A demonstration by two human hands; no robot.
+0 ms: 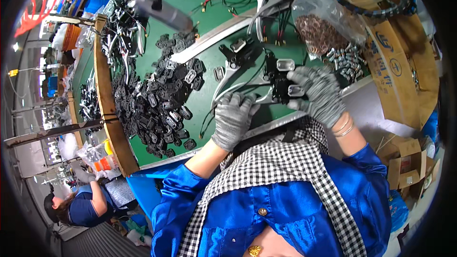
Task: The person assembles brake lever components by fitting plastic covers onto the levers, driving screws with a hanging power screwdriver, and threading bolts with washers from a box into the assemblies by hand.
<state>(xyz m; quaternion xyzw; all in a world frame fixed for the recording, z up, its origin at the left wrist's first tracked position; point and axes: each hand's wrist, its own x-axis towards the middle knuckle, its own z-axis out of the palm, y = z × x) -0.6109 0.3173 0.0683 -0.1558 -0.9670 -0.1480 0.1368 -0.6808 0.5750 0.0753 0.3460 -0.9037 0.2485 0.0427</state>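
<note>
See left hand (234, 119) curled by the near lever (281, 91), right hand (318, 91) half open at its black end; impossible to tell any grip. Expect it light, stiff, slick; take the black end. Beyond that lever, count two more levers (233, 60); left of it, one pile (154, 107), too dense to count; past it rightward, one bag (314, 31).

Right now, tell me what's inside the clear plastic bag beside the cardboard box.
Through the clear plastic bag, a heap of small coppery-brown rings shows. Whatever lies beneath the visible ones is covered and cannot be seen.
</note>
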